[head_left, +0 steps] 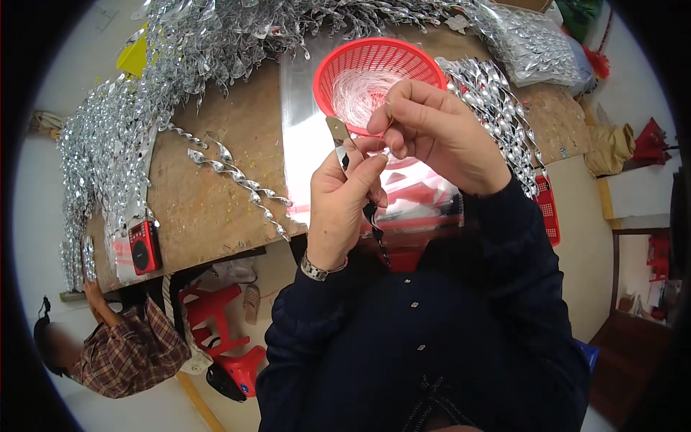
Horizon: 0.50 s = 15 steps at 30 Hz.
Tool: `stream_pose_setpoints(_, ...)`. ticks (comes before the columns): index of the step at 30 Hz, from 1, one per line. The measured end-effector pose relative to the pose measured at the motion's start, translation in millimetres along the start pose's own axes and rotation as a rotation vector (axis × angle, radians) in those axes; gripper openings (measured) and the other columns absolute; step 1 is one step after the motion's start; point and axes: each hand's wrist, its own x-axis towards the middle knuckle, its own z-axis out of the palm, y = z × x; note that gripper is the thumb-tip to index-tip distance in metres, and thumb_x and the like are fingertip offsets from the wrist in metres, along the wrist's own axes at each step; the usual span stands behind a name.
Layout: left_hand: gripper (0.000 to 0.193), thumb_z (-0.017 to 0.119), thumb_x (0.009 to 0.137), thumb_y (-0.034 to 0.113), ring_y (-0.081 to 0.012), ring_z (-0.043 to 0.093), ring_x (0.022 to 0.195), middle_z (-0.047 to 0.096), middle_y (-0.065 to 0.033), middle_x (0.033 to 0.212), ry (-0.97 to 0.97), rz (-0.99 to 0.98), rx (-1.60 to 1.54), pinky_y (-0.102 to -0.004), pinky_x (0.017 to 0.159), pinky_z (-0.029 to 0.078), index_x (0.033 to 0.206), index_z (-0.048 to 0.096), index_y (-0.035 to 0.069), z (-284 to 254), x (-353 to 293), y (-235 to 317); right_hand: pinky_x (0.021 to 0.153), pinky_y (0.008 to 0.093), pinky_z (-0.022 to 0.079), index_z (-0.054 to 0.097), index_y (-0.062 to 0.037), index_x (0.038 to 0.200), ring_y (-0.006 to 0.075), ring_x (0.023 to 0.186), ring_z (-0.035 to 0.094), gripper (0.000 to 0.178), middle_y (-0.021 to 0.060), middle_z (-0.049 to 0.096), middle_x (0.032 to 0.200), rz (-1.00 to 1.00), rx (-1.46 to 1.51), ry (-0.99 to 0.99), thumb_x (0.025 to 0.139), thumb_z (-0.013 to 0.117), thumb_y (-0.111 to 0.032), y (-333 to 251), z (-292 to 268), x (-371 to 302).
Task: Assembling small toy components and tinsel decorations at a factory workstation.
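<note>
My left hand (338,191) is closed on a shiny silver twisted foil strip (337,132). One end of the strip stands up above the fingers, and its dark lower part hangs below the hand. To the right, my right hand (446,133) is pinched closed close to the left fingertips. Whatever is between its thumb and finger is too fine to make out. Just beyond both hands stands a red plastic basket (381,45) holding a tangle of fine whitish-pink thread (360,90).
Silver twisted garlands (216,43) heap along the table's (237,129) far and left sides. Loose foil spirals (234,173) lie left of my hands. A red radio (144,247) sits at the left edge. Another person (137,338) works there, near red stools (216,317).
</note>
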Motion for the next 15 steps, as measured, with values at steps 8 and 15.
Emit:
stream_pose_setpoints(8,0.012,0.060,0.090,0.007,-0.0084,0.051,0.054,0.054,-0.0014,0.065,0.024,-0.009,0.028,-0.0227,0.054,0.046,0.096,0.060,-0.003,-15.6,-4.8,-2.5,0.067,0.0215,0.046,0.055,-0.0068,0.096,0.0064,0.073,0.056,0.013,0.0054,0.064,0.093,-0.023,0.148,0.094,0.098,0.052,-0.020,13.2,-14.6,-11.8)
stream_pose_setpoints(15,0.008,0.057,0.091,0.007,-0.0107,0.049,0.055,0.051,-0.0021,0.065,0.079,0.001,0.133,-0.0255,0.053,0.044,0.090,0.058,-0.001,-21.6,-8.7,1.2,0.067,0.0213,0.046,0.059,-0.0019,0.094,0.0070,0.074,0.056,0.009,0.0038,0.062,0.088,-0.194,-0.688,0.360,0.094,0.051,-0.007,17.2,-25.6,-26.9)
